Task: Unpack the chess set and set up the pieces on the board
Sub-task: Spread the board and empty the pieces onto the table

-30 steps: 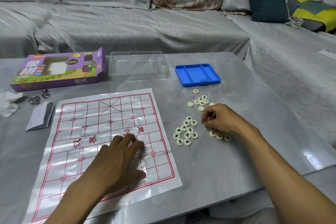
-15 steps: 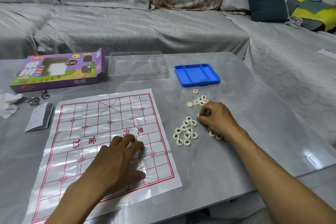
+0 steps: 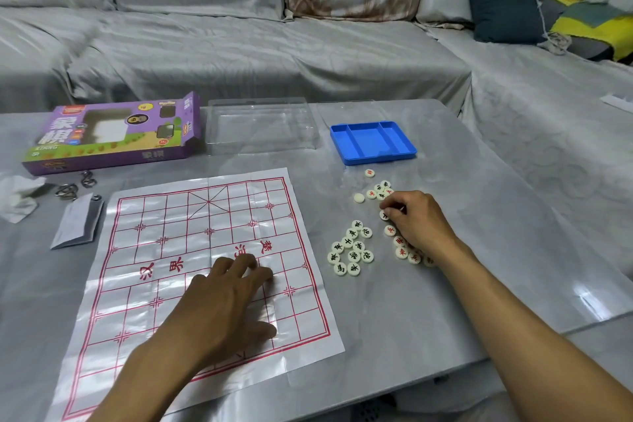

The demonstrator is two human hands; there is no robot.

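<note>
The right hand [image 3: 416, 221] is found with fingers curled narrowly at the top of the loose xiangqi pieces [image 3: 352, 247], thumb and fingertips apparently pinching a white disc [image 3: 384, 215]; whether it is lifted off the table cannot be told. Red-marked discs lie partly under the palm, a black-marked cluster just to its left, a few more just beyond the fingertips. The paper board [image 3: 205, 243] is spread flat further left, bare of pieces, and is pressed down by the left hand [image 3: 226, 298], fingers relaxed and holding nothing. The coming move is judged to run leftward from the grip onto the grid; the right hand is much nearer the pieces. The discs being round, no long axis applies. The emptied blue tray [image 3: 373, 142] stands beyond the grip
</note>
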